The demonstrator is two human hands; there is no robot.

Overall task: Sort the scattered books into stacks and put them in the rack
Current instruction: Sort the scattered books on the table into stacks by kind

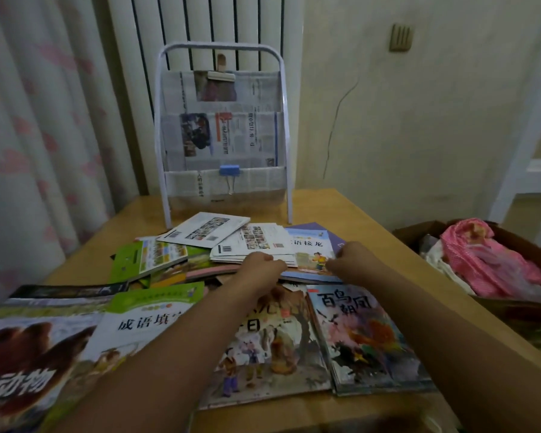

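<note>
Gathering: both hands reach to the far middle of the wooden table (350, 210), working at a pile of thin books.
Left hand (260, 266): fingers curled down on the near edge of the white booklet pile (256, 243); it appears to pinch that edge, though the fingertips are hidden.
Right hand (353, 256): fingers curled at the right edge of the blue-covered book (311, 245), seemingly gripping it.
Books, far group: white booklets overlapping the blue-covered book, green-covered books (150, 257) fanned out to their left.
Books, near group: two illustrated picture books (366, 332) side by side, a green-and-white workbook (144, 323) and an animal book (25, 348) at near left, all loose and overlapping.
Rack (222, 132): white tube frame with newspaper-lined pockets, upright at the table's far edge, just behind the books; a blue binder clip (229, 170) on its lowest pocket.
Step in hand: likely squaring a first stack; nothing sorted shows in the rack.
Next move calls for: drawing the two edges together, aligning like-sized covers, then lifting the stack with support beneath, since thin booklets may slide apart.
Beside table: cardboard box (512, 245) holding pink cloth.
</note>
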